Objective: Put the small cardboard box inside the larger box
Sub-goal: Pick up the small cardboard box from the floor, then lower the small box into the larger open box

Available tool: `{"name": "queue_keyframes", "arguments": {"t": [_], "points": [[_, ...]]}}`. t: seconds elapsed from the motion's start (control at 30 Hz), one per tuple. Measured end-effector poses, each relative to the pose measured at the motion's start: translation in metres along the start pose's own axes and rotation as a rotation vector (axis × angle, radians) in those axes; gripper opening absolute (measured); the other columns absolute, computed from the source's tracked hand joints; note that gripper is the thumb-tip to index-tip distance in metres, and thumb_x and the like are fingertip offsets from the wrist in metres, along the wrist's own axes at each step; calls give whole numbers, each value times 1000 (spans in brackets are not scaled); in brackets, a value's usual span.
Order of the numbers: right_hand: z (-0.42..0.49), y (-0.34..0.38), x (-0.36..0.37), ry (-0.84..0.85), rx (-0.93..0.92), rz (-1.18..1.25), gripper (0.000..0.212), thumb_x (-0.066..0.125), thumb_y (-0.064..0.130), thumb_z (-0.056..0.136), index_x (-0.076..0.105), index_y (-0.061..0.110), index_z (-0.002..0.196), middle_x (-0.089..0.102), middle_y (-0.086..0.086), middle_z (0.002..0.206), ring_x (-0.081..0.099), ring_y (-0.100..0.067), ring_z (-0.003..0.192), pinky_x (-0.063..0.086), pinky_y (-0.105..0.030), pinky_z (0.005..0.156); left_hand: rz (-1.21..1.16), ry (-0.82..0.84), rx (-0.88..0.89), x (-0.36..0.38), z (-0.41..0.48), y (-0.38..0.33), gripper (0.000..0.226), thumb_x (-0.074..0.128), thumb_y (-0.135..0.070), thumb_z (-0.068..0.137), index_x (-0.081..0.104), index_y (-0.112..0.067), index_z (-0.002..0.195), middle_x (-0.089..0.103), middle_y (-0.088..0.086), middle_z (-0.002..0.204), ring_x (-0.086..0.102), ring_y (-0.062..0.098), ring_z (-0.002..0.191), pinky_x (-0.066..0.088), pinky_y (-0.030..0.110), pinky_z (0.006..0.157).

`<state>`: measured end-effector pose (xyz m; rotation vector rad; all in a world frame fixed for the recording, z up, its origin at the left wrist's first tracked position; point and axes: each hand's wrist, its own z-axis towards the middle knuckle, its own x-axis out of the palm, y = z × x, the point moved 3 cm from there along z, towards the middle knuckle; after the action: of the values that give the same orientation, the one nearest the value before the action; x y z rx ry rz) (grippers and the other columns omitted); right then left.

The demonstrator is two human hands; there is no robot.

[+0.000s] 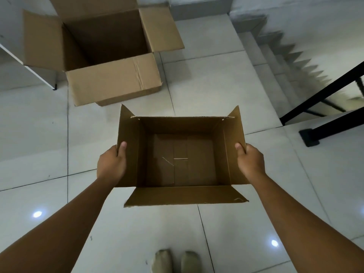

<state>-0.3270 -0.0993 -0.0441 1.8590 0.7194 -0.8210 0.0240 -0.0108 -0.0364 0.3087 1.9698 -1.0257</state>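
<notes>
The small cardboard box (182, 158) is held in the air in front of me, open side up and empty, its flaps spread. My left hand (112, 162) grips its left side flap, thumb on the inside. My right hand (250, 160) grips the right side flap the same way. The larger box (102, 52) stands on the tiled floor at the upper left, all its flaps folded outward and its dark inside showing nothing. The small box hangs nearer to me and to the right of the larger one, apart from it.
A staircase (279, 60) descends at the upper right behind a black railing (323, 107). A white table leg and edge (39, 75) stand left of the larger box. My feet (177, 262) show at the bottom on the glossy tiles.
</notes>
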Motion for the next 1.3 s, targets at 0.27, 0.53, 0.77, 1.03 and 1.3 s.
{"name": "queue_keyframes", "arguments": {"t": [0.27, 0.53, 0.77, 1.03, 1.3], "points": [[-14, 77, -116, -68, -75, 22, 49, 31, 45, 96, 46, 15, 60, 46, 2, 56, 45, -9, 54, 29, -23, 47, -132, -77, 84, -107, -17, -91, 62, 20, -50, 95, 50, -2, 67, 49, 11, 61, 46, 22, 61, 35, 34, 60], [1, 177, -168, -135, -204, 43, 51, 29, 45, 96, 44, 15, 58, 45, 1, 56, 43, -11, 52, 28, -26, 45, -196, -187, 95, -185, 11, -146, 57, 20, -51, 94, 40, -12, 57, 44, 5, 59, 43, 18, 60, 33, 37, 65], [44, 270, -147, -137, -270, 99, 50, 30, 46, 96, 42, 18, 56, 46, 0, 55, 45, -12, 52, 30, -24, 47, -234, -285, 70, -232, 88, -149, 59, 19, -50, 95, 35, -10, 54, 43, 7, 58, 42, 23, 61, 32, 38, 64], [110, 385, -77, -155, -309, 111, 50, 32, 45, 95, 39, 20, 53, 44, 2, 52, 44, -11, 50, 27, -23, 46, -299, -322, -3, -264, 217, -123, 63, 19, -53, 93, 46, -4, 64, 48, 11, 62, 46, 23, 63, 35, 38, 64], [164, 469, -6, -130, -341, 157, 49, 35, 46, 95, 37, 21, 52, 42, 3, 51, 41, -9, 48, 27, -22, 46, -276, -402, -67, -274, 310, -105, 59, 18, -53, 94, 40, -12, 57, 45, 7, 57, 42, 17, 57, 33, 38, 62]]}}
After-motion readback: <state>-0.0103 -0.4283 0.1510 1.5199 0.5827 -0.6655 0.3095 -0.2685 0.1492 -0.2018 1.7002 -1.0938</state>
